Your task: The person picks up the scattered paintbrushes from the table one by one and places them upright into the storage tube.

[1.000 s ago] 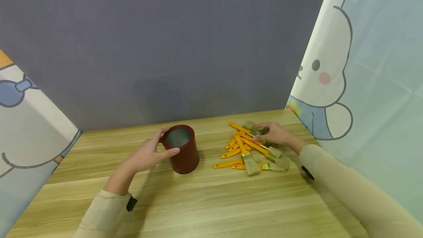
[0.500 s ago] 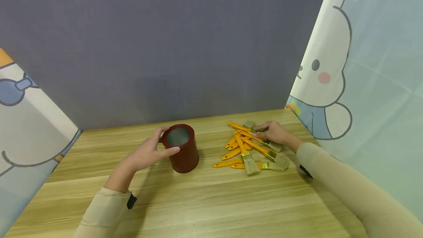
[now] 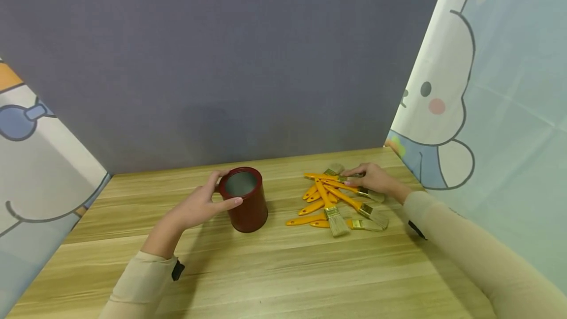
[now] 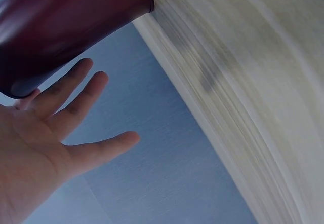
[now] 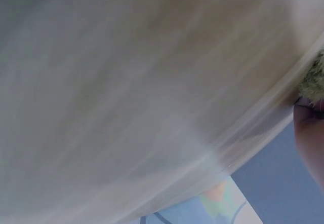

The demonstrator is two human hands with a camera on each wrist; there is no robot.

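A dark red cup [image 3: 245, 208] stands upright on the wooden table [image 3: 288, 270], left of centre. My left hand [image 3: 199, 203] rests against its left side, thumb at the front and fingers by the rim. In the left wrist view the fingers [image 4: 76, 89] are straight and spread beside the cup [image 4: 61, 26]. To the right lies a pile of yellow-handled paintbrushes [image 3: 330, 206]. My right hand [image 3: 372, 178] lies on the pile's far side and pinches one paintbrush [image 3: 323, 177] near its metal band. The right wrist view shows only blurred table, some bristles [image 5: 314, 79] and a bit of hand.
A grey backdrop [image 3: 221, 63] closes the far side of the table. Cartoon-printed curtains stand at the left [image 3: 40, 161] and the right [image 3: 487, 112]. The near half of the table is bare wood.
My right hand has turned the topmost paintbrush so its handle lies more level, pointing left. The left hand and cup have stayed put.
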